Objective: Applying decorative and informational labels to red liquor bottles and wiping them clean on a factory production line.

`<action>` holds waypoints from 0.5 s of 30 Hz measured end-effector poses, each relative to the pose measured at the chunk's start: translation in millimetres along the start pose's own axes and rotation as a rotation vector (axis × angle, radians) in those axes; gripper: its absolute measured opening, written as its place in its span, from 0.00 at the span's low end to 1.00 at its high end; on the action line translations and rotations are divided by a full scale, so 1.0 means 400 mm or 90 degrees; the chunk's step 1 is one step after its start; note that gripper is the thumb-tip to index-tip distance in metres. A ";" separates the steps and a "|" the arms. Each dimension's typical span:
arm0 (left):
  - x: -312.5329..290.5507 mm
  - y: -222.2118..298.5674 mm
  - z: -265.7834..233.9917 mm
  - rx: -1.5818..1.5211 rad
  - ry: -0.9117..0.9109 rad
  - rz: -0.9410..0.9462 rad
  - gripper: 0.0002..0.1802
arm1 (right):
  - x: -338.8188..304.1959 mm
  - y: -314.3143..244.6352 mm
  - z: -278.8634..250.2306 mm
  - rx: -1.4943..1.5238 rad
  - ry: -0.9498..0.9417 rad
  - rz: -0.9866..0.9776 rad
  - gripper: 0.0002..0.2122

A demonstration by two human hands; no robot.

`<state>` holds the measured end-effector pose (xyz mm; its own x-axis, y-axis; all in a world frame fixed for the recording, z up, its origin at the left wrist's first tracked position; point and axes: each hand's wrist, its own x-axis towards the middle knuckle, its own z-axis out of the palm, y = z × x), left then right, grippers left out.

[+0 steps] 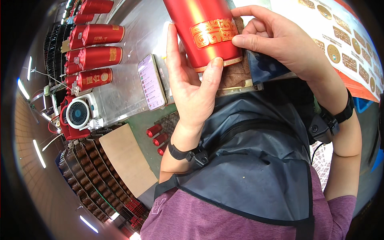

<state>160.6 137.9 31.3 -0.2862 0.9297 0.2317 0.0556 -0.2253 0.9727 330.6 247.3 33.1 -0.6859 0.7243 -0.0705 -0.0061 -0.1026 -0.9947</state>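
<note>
A glossy red bottle (200,12) with a gold rim at its base is tilted at the top of the head view; its upper end is cut off. My left hand (196,84) is closed round its lower end, the thumb against the gold rim. A gold openwork sticker (214,33) sits on the bottle's side. My right hand (280,40) is closed at the bottle's right side, its thumb tip pressed at the sticker's right edge and its index finger bent above. Beneath the bottle lies a brown cloth (236,76).
A phone (152,82) with a lit screen lies on the metal table (120,94). Several red bottles (103,55) lie at the left, near a small white fan (78,113). A cardboard sheet (128,160) is lower left; a sheet of gold stickers (326,28) is at the right.
</note>
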 end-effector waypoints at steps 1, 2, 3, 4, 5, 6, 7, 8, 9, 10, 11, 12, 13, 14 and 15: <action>0.000 -0.001 0.000 -0.003 -0.003 0.004 0.50 | 0.000 -0.001 0.000 -0.001 -0.001 0.000 0.23; 0.000 -0.001 -0.001 -0.003 -0.003 0.004 0.50 | 0.000 -0.002 0.000 -0.001 0.000 0.000 0.23; 0.000 -0.002 0.000 -0.006 -0.002 0.006 0.50 | 0.000 -0.004 0.001 -0.003 -0.001 0.003 0.23; 0.000 -0.003 0.000 -0.010 0.000 0.008 0.50 | 0.000 -0.005 0.002 -0.005 -0.001 0.007 0.24; 0.000 -0.004 -0.001 -0.010 0.000 0.008 0.50 | 0.000 -0.005 0.003 -0.005 -0.001 0.006 0.24; 0.000 -0.004 -0.002 -0.003 -0.001 0.009 0.50 | -0.001 -0.006 0.003 -0.002 0.001 0.007 0.24; 0.000 -0.005 -0.002 0.005 -0.002 0.009 0.50 | -0.001 -0.005 0.003 0.002 0.002 0.007 0.24; 0.000 -0.005 -0.002 0.004 -0.002 0.009 0.50 | -0.001 -0.005 0.003 0.002 0.003 0.008 0.24; 0.000 -0.003 -0.001 0.001 -0.003 0.009 0.50 | -0.001 -0.005 0.003 0.000 0.001 0.007 0.24; 0.000 -0.002 -0.001 -0.002 -0.004 0.008 0.50 | 0.000 -0.004 0.002 -0.001 0.000 0.007 0.24; 0.000 0.000 0.000 -0.002 -0.004 0.008 0.50 | 0.005 -0.004 -0.002 -0.001 0.000 0.008 0.24; -0.001 0.001 0.001 -0.003 -0.005 0.007 0.50 | 0.013 -0.002 -0.008 0.025 -0.030 0.057 0.25; -0.001 0.001 0.001 -0.005 -0.006 0.006 0.51 | 0.018 -0.003 -0.012 0.052 -0.059 0.106 0.26; -0.001 0.000 0.000 -0.005 -0.006 0.006 0.51 | 0.014 -0.008 -0.009 0.052 -0.059 0.106 0.26; -0.001 -0.001 -0.003 0.003 -0.006 0.005 0.51 | 0.009 -0.015 -0.002 0.039 -0.044 0.087 0.26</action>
<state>159.5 137.2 30.6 -0.2764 0.9306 0.2400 0.0631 -0.2317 0.9708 329.0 251.1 38.7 -0.7317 0.6522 -0.1982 0.0479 -0.2408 -0.9694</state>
